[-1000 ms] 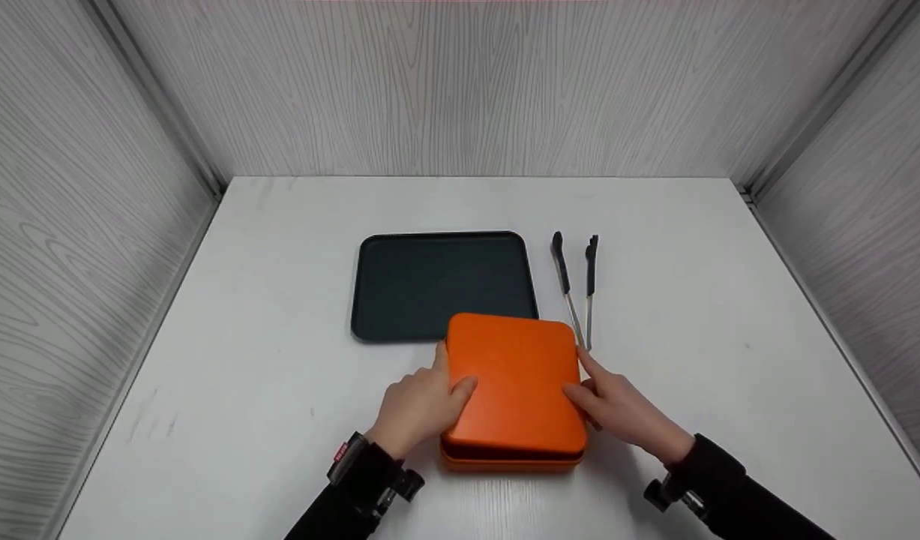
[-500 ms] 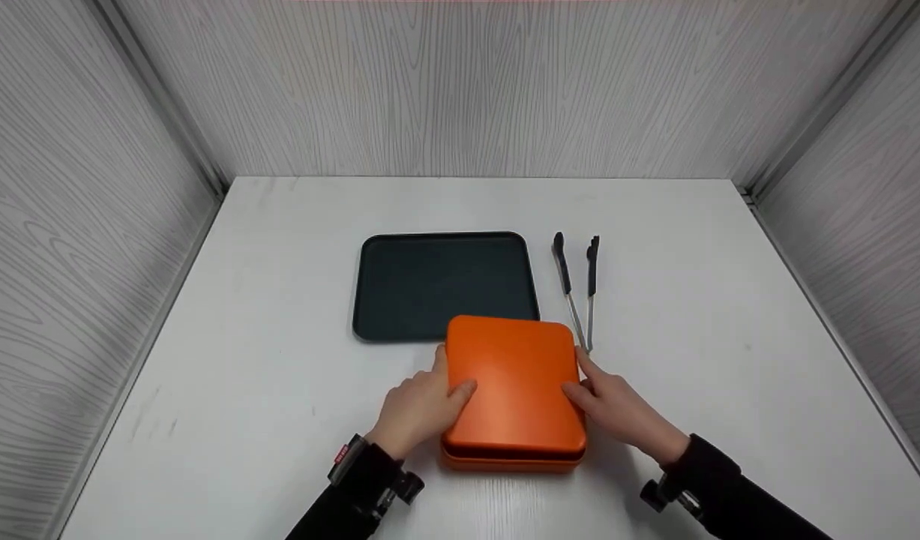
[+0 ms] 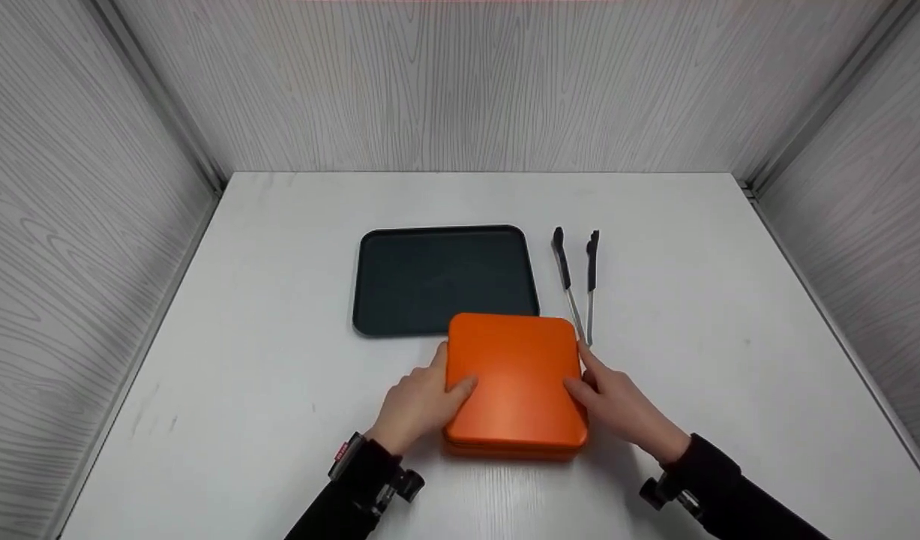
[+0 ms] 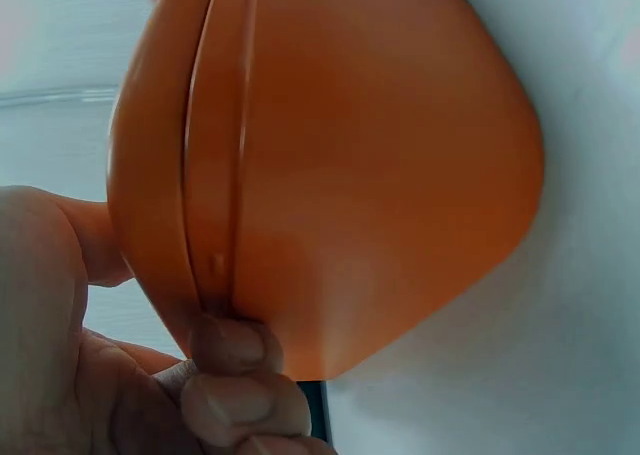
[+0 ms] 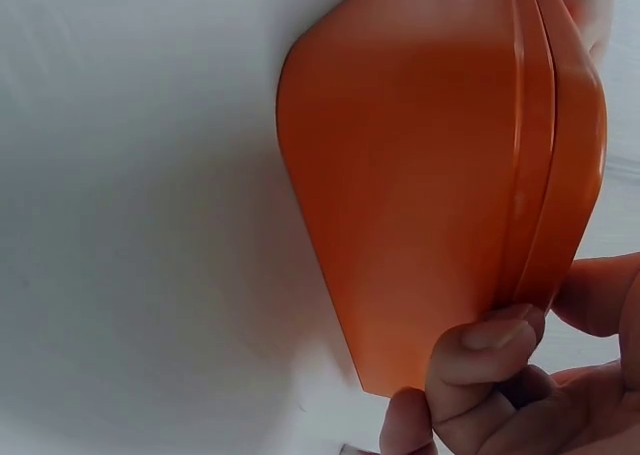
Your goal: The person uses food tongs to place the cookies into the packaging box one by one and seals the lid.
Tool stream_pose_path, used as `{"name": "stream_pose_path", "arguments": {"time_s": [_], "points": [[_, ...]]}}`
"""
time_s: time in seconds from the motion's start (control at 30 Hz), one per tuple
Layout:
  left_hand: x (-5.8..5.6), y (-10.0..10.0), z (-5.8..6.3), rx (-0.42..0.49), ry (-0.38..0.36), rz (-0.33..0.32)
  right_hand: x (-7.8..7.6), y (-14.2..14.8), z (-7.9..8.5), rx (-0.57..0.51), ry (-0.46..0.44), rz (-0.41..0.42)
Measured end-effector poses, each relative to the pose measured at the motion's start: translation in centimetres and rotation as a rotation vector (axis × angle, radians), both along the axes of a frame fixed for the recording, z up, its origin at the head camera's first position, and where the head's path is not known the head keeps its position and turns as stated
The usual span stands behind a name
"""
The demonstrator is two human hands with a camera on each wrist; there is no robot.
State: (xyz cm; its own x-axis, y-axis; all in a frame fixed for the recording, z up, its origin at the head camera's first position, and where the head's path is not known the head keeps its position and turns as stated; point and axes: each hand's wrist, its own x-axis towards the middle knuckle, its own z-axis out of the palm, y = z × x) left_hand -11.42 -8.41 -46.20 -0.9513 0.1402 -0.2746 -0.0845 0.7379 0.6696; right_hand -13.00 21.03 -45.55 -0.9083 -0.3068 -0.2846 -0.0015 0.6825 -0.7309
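Note:
An orange lid (image 3: pixel 516 375) sits squarely over a deep orange box (image 3: pixel 508 452) near the front of the table. On its left side my left hand (image 3: pixel 421 405) grips the lid, thumb over the top and fingers down the side. My right hand (image 3: pixel 628 409) holds the opposite side the same way. In the left wrist view, fingertips (image 4: pixel 240 400) press at the box wall just under the lid's seam, which runs narrow and even. The right wrist view has the curled fingers (image 5: pixel 485 360) at the lower edge of the lid (image 5: pixel 580 155).
Behind the box lies a dark green rectangular tray (image 3: pixel 445 281), its near right corner overlapped by the lid. A pair of tongs (image 3: pixel 591 262) with black tips lies spread to the right of the tray. Grey wood-grain panels (image 3: pixel 460 90) wall the table at back and sides.
The lid's front edge has come down onto the box, and the dark gap there has closed. Both hands keep their hold at the sides. The view has tilted slightly.

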Motion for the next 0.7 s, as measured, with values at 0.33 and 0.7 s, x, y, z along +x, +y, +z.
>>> {"name": "stream_pose_path", "arguments": {"time_s": [0.33,0.7], "points": [[0.3,-0.6,-0.3,0.065,0.041,-0.046,1.4,0.3,-0.5,-0.039,0.018,0.083],[0.6,-1.2,-0.8,0.155,0.009,-0.08,2.1,0.4,-1.5,-0.05,0.125,0.12]]}}
